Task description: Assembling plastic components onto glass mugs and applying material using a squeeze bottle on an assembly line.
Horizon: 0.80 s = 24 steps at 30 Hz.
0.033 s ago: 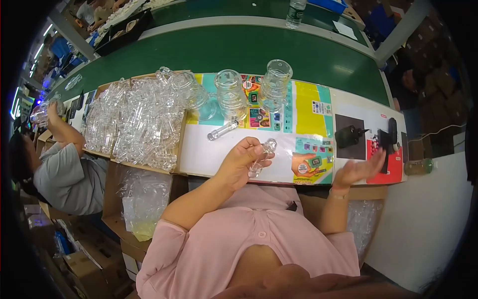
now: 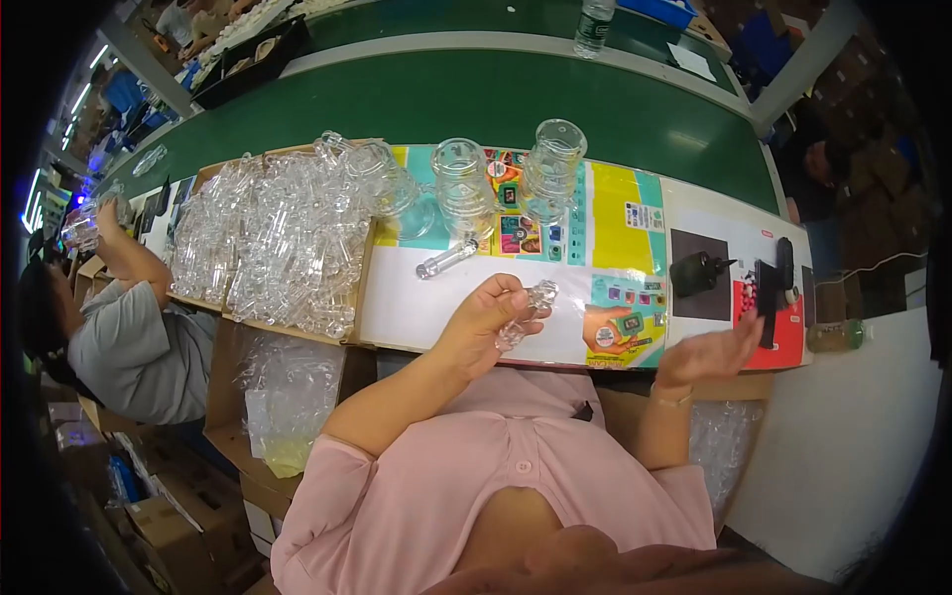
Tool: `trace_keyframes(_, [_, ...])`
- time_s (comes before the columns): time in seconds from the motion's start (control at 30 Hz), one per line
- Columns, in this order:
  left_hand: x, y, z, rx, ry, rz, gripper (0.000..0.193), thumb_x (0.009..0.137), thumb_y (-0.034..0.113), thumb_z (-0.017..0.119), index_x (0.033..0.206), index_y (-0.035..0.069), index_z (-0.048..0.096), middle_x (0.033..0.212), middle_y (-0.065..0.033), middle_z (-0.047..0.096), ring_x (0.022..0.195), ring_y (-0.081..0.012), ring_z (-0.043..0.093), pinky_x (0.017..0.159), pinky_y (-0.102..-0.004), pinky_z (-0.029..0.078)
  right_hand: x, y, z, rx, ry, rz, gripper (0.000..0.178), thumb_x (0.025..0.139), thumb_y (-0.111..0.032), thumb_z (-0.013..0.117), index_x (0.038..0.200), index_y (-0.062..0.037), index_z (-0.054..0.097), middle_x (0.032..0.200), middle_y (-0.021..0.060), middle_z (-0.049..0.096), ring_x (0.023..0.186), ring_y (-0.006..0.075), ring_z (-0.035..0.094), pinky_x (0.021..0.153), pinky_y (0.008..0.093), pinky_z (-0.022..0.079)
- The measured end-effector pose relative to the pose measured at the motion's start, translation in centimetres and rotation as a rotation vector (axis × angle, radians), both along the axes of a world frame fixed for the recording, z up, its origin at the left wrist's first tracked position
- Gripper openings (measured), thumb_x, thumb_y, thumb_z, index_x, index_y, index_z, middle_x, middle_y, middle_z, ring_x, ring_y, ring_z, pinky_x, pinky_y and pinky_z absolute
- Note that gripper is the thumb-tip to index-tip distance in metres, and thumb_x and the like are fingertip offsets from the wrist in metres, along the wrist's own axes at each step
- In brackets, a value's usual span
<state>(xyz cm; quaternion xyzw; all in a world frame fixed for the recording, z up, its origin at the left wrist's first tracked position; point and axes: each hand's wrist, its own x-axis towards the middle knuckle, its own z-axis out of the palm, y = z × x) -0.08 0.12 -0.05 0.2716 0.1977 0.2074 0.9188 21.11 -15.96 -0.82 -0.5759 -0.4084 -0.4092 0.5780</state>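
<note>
My left hand (image 2: 493, 322) is closed around a small clear plastic piece (image 2: 541, 294), whose ends stick out past the fingers. It is held above the front of the printed board (image 2: 397, 305). A clear tube-like piece (image 2: 446, 260) lies on the board just beyond that hand. Over the front right of the board, my right hand (image 2: 709, 357) is open, its fingers stretched out and nothing visible in them. Nearest to it are a flat black object (image 2: 767, 327) and a dark squeeze bottle (image 2: 694, 272) with a pointed tip, lying on its side.
Stacked clear round pieces (image 2: 462, 188) stand along the board's back. To the left, a cardboard box (image 2: 369, 283) is heaped with clear plastic parts (image 2: 288, 228). Another person (image 2: 134, 307) works at far left. A water bottle (image 2: 592, 28) stands on the table's far side.
My right hand has lowered slightly, its fingers tipping down a little. The clear piece in my left hand has turned slightly.
</note>
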Motion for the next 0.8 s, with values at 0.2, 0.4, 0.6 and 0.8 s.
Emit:
trace_keyframes(0.2, [1.2,-1.3,-0.9,0.041,-0.076,-0.170,0.024,0.077,0.011,0.067,0.088,0.010,0.046,0.090,-0.0085,0.061,0.083,-0.0145,0.058,0.070,-0.0251,0.049,-6.9,4.0,2.1,-0.643,0.426,0.999,0.034,0.080,-0.011,0.057,0.107,0.0040,0.044,0.103,0.0160,0.059,0.107,0.0302,0.052,0.103,0.0466,0.024])
trace_keyframes(0.4, [1.2,3.2,-3.3,1.066,0.301,0.535,0.040,0.074,0.009,0.067,0.106,0.000,0.044,0.106,-0.0150,0.049,0.099,-0.0211,0.049,0.091,-0.0328,0.037,-6.8,5.3,-0.4,-0.104,1.104,1.171,0.044,0.083,-0.005,0.057,0.118,-0.0024,0.031,0.102,0.0215,0.058,0.097,0.0279,0.059,0.090,0.0391,0.043])
trace_keyframes(0.6, [1.5,7.4,-4.4,1.481,0.949,0.544,0.078,0.065,0.015,0.074,0.125,-0.007,0.028,0.120,-0.0245,0.043,0.113,-0.0338,0.043,0.096,-0.0393,0.034,-6.5,4.8,-1.3,-0.110,1.127,1.121,0.045,0.081,-0.023,0.064,0.110,-0.0050,0.035,0.099,0.0222,0.058,0.086,0.0255,0.061,0.081,0.0367,0.049])
trace_keyframes(0.8, [3.1,9.7,-2.0,1.028,0.816,0.240,0.076,0.062,0.017,0.077,0.119,-0.007,0.034,0.122,-0.0240,0.040,0.116,-0.0309,0.041,0.094,-0.0337,0.036,-7.0,5.1,-1.1,-0.125,1.075,1.119,0.041,0.081,-0.019,0.063,0.108,-0.0034,0.036,0.101,0.0212,0.056,0.086,0.0252,0.060,0.078,0.0346,0.051])
